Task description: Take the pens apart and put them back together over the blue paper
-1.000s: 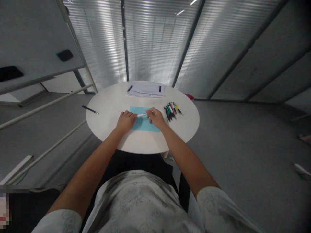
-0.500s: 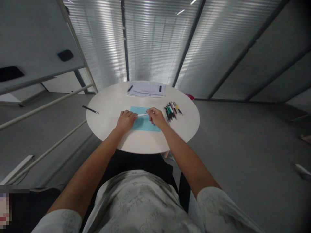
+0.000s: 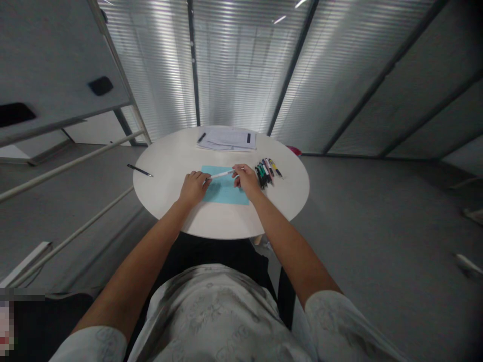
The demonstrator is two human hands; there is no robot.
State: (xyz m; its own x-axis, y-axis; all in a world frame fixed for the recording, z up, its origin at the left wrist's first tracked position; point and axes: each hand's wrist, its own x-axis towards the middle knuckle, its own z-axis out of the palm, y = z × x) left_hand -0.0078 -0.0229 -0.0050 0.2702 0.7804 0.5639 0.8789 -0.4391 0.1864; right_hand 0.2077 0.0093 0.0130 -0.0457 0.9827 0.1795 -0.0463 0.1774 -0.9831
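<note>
A slim white pen (image 3: 221, 175) is held between my two hands, above a light blue sheet (image 3: 226, 196) on the round white table. My left hand (image 3: 193, 188) pinches its left end with thumb and fingers. At the other end, the fingertips of my right hand (image 3: 246, 180) are closed on the pen, slightly higher than the left. Part of each end is hidden by my fingers. Just right of my right hand lie several pens (image 3: 266, 172) side by side, with dark, green, red and yellow parts.
A stack of printed papers (image 3: 228, 140) lies at the table's far side. One dark pen (image 3: 140, 170) pokes over the left edge of the table (image 3: 215, 226). White metal rails (image 3: 75, 162) stand left of it, and blinds (image 3: 234, 60) hang behind.
My right hand has moved slightly right and up, so more of the white pen shows between my hands and it tilts more. My left hand has shifted slightly left.
</note>
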